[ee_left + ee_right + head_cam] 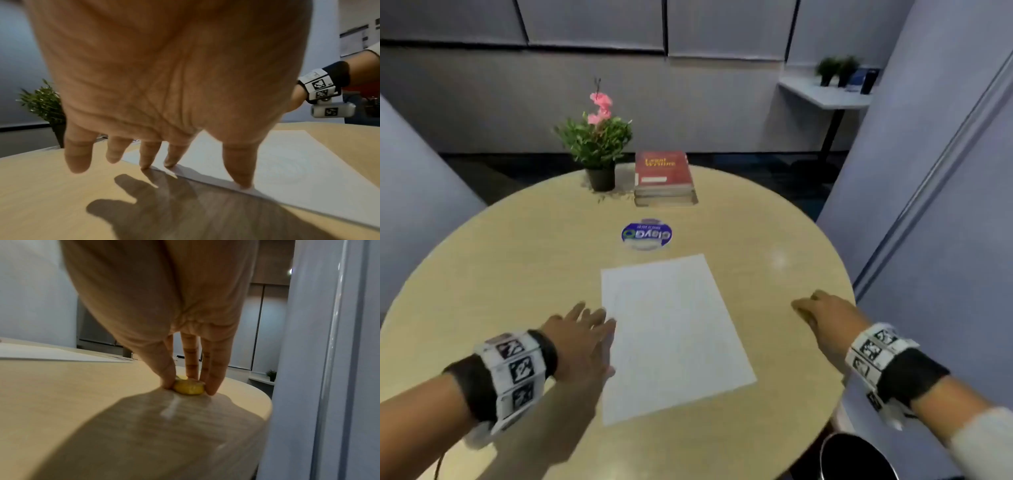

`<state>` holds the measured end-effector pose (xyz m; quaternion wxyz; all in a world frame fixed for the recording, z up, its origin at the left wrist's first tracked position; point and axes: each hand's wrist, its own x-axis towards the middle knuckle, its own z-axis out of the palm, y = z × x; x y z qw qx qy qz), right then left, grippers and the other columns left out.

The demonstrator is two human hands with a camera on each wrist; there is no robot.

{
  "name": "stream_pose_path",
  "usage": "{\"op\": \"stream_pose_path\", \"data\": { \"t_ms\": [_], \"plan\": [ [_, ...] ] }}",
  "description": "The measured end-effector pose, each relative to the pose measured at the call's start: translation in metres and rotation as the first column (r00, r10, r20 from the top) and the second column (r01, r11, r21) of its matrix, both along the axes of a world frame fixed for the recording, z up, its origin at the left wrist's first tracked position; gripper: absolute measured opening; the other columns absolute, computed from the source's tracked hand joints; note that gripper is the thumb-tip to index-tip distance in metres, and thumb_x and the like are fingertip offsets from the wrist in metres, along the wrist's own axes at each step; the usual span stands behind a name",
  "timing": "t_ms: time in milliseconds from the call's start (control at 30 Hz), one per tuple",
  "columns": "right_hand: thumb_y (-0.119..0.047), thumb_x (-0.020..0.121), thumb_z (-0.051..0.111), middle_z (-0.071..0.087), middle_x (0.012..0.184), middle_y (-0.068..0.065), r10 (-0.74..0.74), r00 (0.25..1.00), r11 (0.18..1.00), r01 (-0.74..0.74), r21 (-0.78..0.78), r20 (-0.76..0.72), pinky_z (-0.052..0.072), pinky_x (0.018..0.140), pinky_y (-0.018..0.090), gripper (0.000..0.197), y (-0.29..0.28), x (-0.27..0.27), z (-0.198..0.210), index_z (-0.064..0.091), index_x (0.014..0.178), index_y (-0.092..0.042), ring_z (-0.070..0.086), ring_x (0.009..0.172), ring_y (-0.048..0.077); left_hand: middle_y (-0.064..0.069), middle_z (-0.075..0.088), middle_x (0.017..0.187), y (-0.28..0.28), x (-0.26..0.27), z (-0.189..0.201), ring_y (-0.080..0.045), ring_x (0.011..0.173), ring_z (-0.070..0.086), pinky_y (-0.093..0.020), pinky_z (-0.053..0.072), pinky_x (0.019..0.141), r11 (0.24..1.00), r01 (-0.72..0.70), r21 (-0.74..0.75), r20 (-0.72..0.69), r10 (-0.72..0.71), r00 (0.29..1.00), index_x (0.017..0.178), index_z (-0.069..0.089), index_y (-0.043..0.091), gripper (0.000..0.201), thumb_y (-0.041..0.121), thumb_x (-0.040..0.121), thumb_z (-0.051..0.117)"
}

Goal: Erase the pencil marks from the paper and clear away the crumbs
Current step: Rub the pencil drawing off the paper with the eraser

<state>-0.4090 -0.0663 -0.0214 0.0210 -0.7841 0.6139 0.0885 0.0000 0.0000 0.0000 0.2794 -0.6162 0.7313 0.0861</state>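
Note:
A white sheet of paper (671, 335) lies in the middle of the round wooden table (517, 274), and faint pencil marks (283, 165) show on it. My left hand (585, 329) is spread flat, its fingertips (170, 164) touching the sheet's left edge (205, 180). My right hand (811, 308) reaches down to the table near its right rim. There it pinches a small yellow eraser (188, 388) between thumb and fingers (213, 386), and the eraser rests on the wood. In the head view the hand hides the eraser. I make out no crumbs.
At the back of the table stand a potted plant (599, 144) and a stack of books (664, 178). A round blue-labelled tub (646, 235) sits just beyond the paper. A grey partition (945, 240) stands close on the right, and a black bin (859, 459) is below the table's right edge.

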Motion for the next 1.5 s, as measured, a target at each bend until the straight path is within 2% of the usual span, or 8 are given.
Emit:
{"op": "stream_pose_path", "data": {
  "t_ms": [200, 333, 567, 800, 967, 1133, 1367, 1500],
  "plan": [
    [-0.045, 0.085, 0.064, 0.062, 0.117, -0.001, -0.038, 0.951, 0.999, 0.027, 0.040, 0.307, 0.051, 0.086, 0.034, 0.053, 0.016, 0.046, 0.035, 0.052, 0.134, -0.027, 0.060, 0.099, 0.020, -0.002, 0.016, 0.155, 0.030, -0.014, 0.001, -0.028, 0.143, 0.015, -0.044, 0.029, 0.108, 0.996, 0.084, -0.041, -0.017, -0.084, 0.996, 0.148, 0.016, 0.020, 0.084, 0.072, 0.086, 0.039],
    [-0.032, 0.083, 0.069, 0.064, 0.110, -0.002, 0.106, 0.904, 0.972, -0.182, 0.147, 0.414, 0.049, 0.085, 0.030, 0.050, 0.026, 0.106, 0.052, 0.056, 0.130, -0.023, 0.059, 0.091, 0.015, 0.001, 0.029, 0.148, 0.048, -0.018, -0.002, -0.024, 0.137, 0.023, -0.043, 0.032, 0.104, 0.989, 0.108, -0.099, -0.061, -0.114, 0.992, 0.143, 0.027, 0.023, 0.083, 0.076, 0.080, 0.041],
    [-0.041, 0.086, 0.065, 0.068, 0.107, 0.002, 0.203, 0.894, 0.946, -0.284, 0.156, 0.398, 0.049, 0.088, 0.033, 0.045, 0.009, 0.182, 0.028, 0.061, 0.124, -0.018, 0.056, 0.091, 0.015, 0.000, -0.004, 0.161, 0.004, -0.010, -0.001, -0.027, 0.147, 0.004, -0.048, 0.026, 0.112, 0.993, -0.087, -0.081, -0.146, 0.075, 0.986, 0.153, 0.001, 0.019, 0.107, 0.084, 0.076, 0.036],
    [-0.023, 0.083, 0.062, 0.063, 0.113, 0.005, 0.207, 0.930, 0.907, -0.299, 0.296, 0.303, 0.049, 0.087, 0.037, 0.039, 0.007, 0.201, 0.022, 0.061, 0.122, -0.020, 0.057, 0.103, 0.026, 0.005, -0.014, 0.160, -0.005, -0.009, -0.009, -0.032, 0.145, 0.000, -0.052, 0.032, 0.106, 0.993, -0.116, 0.010, -0.170, 0.116, 0.979, 0.153, -0.001, 0.019, 0.112, 0.086, 0.072, 0.040],
    [-0.022, 0.082, 0.058, 0.064, 0.093, 0.003, 0.285, 0.904, 0.875, -0.382, 0.299, 0.320, 0.049, 0.073, 0.034, 0.021, 0.007, 0.195, 0.025, 0.069, 0.100, -0.020, 0.057, 0.084, 0.026, 0.005, -0.012, 0.160, -0.006, -0.007, -0.008, -0.032, 0.145, 0.000, -0.053, 0.037, 0.100, 0.993, -0.117, 0.006, -0.185, 0.116, 0.976, 0.148, 0.011, 0.018, 0.116, 0.092, 0.063, 0.040],
    [-0.025, 0.085, 0.059, 0.061, 0.110, 0.002, 0.342, 0.894, 0.878, -0.414, 0.242, 0.289, 0.047, 0.086, 0.038, 0.040, 0.010, 0.187, 0.021, 0.061, 0.125, -0.021, 0.054, 0.100, 0.023, 0.008, -0.010, 0.160, -0.009, -0.006, -0.020, -0.032, 0.141, 0.015, -0.048, 0.041, 0.097, 0.996, -0.087, -0.033, -0.162, 0.080, 0.983, 0.150, -0.012, 0.021, 0.130, 0.098, 0.055, 0.032],
    [-0.042, 0.091, 0.057, 0.061, 0.095, -0.003, 0.381, 0.880, 0.903, -0.420, 0.089, 0.285, 0.043, 0.076, 0.030, 0.035, 0.017, 0.197, 0.025, 0.062, 0.120, -0.024, 0.054, 0.090, 0.018, 0.005, 0.000, 0.159, 0.007, -0.016, -0.015, -0.029, 0.137, 0.023, -0.045, 0.037, 0.100, 0.999, -0.052, -0.015, -0.102, 0.051, 0.993, 0.151, 0.002, 0.023, 0.126, 0.098, 0.055, 0.036],
    [-0.036, 0.090, 0.058, 0.052, 0.092, -0.003, 0.414, 0.877, 0.893, -0.443, 0.077, 0.243, 0.040, 0.073, 0.030, 0.033, 0.027, 0.207, 0.021, 0.062, 0.121, -0.024, 0.052, 0.088, 0.020, 0.000, 0.003, 0.159, 0.009, -0.022, -0.004, -0.033, 0.142, 0.017, -0.047, 0.029, 0.106, 0.994, -0.080, -0.071, -0.130, 0.070, 0.989, 0.152, 0.002, 0.025, 0.126, 0.098, 0.055, 0.035]
  ]
}}
